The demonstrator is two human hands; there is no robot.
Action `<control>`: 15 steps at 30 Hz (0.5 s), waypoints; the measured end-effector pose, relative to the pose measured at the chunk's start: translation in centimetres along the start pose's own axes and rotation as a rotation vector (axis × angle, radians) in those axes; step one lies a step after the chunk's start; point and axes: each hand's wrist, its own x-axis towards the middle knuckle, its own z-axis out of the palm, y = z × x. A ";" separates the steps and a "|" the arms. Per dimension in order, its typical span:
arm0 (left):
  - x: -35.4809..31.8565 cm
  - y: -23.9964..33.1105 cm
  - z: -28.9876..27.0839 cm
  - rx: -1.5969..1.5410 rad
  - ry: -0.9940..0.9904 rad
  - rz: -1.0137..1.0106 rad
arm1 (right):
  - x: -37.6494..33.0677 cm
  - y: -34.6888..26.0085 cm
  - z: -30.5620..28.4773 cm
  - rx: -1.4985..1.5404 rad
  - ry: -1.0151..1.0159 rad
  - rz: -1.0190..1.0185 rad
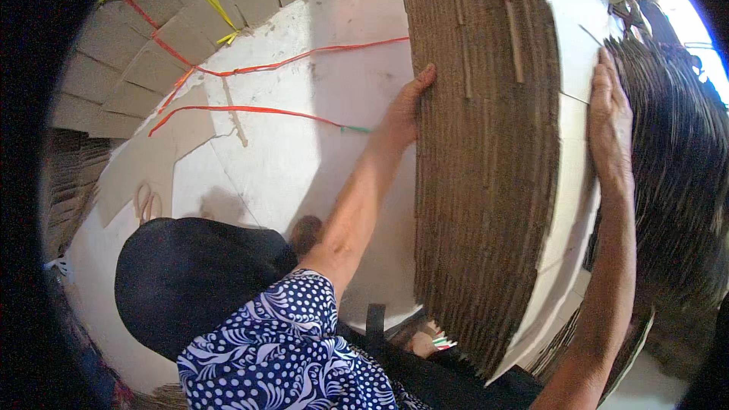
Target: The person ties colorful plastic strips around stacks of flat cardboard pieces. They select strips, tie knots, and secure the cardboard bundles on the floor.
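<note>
A tall stack of brown corrugated cardboard sheets (pixel 486 159) stands on edge in front of me, its ridged edges toward me. My left hand (pixel 410 102) grips its left side, thumb up against the edges; the other fingers are mostly hidden. Against the pale outer face on the right lies my right hand (pixel 610 125), fingers long and close together, pressing the stack from that side. The stack is between my two hands. Left of it, a red strap (pixel 304 53) runs over the floor to the stack's left edge, and a second red strap (pixel 258 109) with a green end lies nearer.
More cardboard (pixel 676 152) is piled on edge close at the right. Cardboard bundles (pixel 144 53) with yellow and red straps fill the upper left. Scissors (pixel 149 201) lie on the pale floor beside my black-clothed leg (pixel 201 281). A flat cardboard piece (pixel 156 156) lies beyond them.
</note>
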 end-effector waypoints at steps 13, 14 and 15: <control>5.2 4.1 -5.2 0.131 0.302 -0.117 | 4.7 1.9 12.4 -0.139 -0.168 0.119; 5.5 3.7 -5.4 0.141 0.328 -0.144 | 4.2 2.5 12.4 -0.111 -0.166 0.135; 5.8 3.2 -5.8 0.151 0.355 -0.171 | 3.7 3.3 12.5 -0.101 -0.150 0.136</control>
